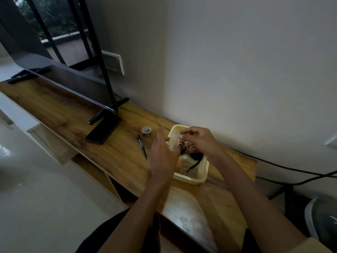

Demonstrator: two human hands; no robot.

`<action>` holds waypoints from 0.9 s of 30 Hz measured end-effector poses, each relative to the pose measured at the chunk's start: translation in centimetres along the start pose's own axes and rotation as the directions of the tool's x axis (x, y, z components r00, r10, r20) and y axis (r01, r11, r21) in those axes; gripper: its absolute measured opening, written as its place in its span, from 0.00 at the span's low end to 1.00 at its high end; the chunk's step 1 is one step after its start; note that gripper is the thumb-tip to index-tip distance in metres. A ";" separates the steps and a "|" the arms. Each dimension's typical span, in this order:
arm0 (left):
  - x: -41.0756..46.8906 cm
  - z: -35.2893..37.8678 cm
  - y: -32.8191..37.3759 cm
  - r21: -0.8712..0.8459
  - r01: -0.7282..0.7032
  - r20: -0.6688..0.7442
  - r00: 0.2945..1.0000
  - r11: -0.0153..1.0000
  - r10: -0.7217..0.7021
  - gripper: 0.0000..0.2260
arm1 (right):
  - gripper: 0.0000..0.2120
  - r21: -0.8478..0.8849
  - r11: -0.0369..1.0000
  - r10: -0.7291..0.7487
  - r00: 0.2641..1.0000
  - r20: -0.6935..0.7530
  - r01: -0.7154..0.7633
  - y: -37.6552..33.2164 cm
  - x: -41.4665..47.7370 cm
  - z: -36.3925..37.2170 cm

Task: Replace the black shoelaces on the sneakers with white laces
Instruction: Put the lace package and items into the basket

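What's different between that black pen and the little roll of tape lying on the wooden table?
The pen is long, thin and black; the tape roll is short, round and greyish. The pen lies nearer the person; the tape roll sits farther back, toward the wall. Both rest on the wooden table, left of the basket.

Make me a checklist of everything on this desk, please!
Surface: wooden top, tidy.
Job's things: clear packet above yellow basket; black strands, likely laces, inside; sneakers nothing seen.
Clutter: marker, tape roll, phone, remote.
Hands: right hand pinches the packet; left hand open beside it, blurred.
Cables: black cable along the wall.
Surroundings: TV, plain wall.
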State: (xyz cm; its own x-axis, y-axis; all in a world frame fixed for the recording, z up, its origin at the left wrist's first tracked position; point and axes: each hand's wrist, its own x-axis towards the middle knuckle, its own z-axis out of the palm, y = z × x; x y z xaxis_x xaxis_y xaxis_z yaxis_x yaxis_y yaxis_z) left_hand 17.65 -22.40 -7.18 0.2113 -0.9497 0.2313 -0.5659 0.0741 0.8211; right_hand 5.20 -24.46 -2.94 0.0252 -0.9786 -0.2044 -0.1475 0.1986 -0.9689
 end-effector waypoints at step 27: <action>3.0 -2.2 -3.6 0.252 0.092 0.467 0.860 0.963 -0.204 0.18 | 0.09 -0.727 0.686 0.084 0.996 0.036 -0.031 6.4 2.3 0.5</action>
State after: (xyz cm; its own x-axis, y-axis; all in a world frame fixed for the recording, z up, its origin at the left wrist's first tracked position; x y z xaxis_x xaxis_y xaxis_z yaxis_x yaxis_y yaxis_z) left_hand 22.12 -24.87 -8.29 -0.0752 -0.9743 -0.2122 -0.7264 -0.0923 0.6810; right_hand 4.76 -25.38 -9.72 0.0482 -0.9559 -0.2896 -0.8205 0.1275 -0.5573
